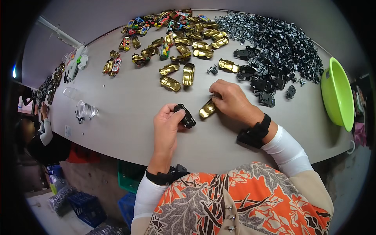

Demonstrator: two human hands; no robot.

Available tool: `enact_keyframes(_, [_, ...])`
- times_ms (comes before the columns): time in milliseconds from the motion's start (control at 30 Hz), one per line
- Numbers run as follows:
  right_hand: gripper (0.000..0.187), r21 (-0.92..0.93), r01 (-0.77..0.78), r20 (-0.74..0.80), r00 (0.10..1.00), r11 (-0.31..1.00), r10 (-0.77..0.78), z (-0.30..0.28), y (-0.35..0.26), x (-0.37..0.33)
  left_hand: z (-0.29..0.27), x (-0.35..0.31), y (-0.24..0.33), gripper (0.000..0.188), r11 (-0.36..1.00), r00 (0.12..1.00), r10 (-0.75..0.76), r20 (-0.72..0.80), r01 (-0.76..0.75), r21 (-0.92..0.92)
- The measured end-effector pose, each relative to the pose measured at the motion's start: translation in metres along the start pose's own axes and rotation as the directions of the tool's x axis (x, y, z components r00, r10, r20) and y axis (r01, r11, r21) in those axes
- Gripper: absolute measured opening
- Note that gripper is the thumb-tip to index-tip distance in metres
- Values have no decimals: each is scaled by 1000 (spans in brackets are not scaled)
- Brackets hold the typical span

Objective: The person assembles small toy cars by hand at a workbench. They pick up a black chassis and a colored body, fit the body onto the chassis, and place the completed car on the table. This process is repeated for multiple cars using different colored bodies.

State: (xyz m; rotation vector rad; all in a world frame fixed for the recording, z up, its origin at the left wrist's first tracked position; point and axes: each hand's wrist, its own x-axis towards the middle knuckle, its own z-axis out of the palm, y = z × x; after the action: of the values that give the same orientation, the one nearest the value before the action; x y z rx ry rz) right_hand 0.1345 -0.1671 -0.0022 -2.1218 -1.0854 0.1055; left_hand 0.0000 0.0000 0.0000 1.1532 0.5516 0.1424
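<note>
My left hand (166,124) is closed around a black toy car chassis (186,117), the thumb pressing on its face and small metal bits showing at its edge. Just right of it, my right hand (232,101) pinches the far end of a shiny gold toy car body (207,110), low over the table; the fingertips partly hide that end. Beyond the hands lie more gold car bodies, among them an upright-pointing one (188,74) and a slanted one (170,83). A heap of black chassis (263,80) lies beyond my right hand.
Small wheel-and-axle parts (274,39) are heaped at the far right, multicoloured toy cars (156,19) at the back. A lime-green basin (338,94) stands at the right edge. Clear plastic cups (85,109) are on the left, where another person (45,129) works farther off.
</note>
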Motion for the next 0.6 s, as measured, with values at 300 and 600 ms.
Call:
enact_keyframes(300, [13,-6,52,-182,982,999,-53,-10,-22,-18,31,-18,6,17,987,983,-160,91,161,1])
enact_keyframes(600, [12,854,-412,284,881,317,378,-48,-18,-39,41,-22,1,15,970,983,156,92,-170,172])
